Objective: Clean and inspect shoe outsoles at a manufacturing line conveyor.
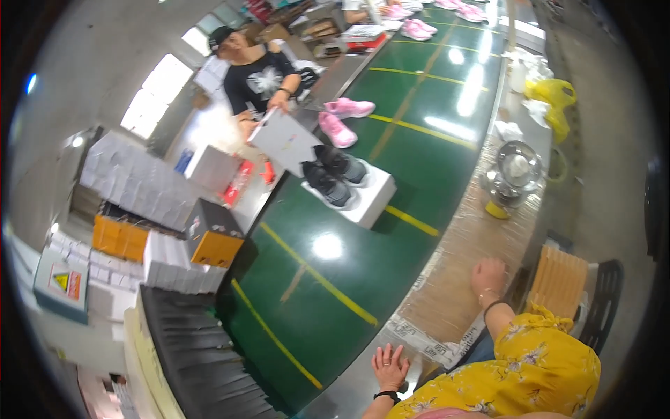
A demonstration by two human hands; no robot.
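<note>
My left hand [391, 367] lies with its fingers spread on the metal edge of the conveyor, holding nothing. My right hand [489, 278] rests on the cardboard-covered ledge [457, 279] beside the belt. Its fingers look laid out flat, and nothing shows in it. On the green conveyor belt [335, 265], beyond both hands, is a white shoe box [377, 199] with a pair of dark grey sneakers [333, 178] on top. Across the belt, a person in a black shirt [262, 80] has a hand at a grey-white box lid [285, 140] tilted up beside those sneakers.
Pink sneakers [338, 124] sit farther up the belt, with more pairs at its far end. Along the right ledge stand a clear round container [518, 164] and a yellow plastic bag [555, 101]. A dark box [215, 234] and black strip curtain [199, 356] are at left.
</note>
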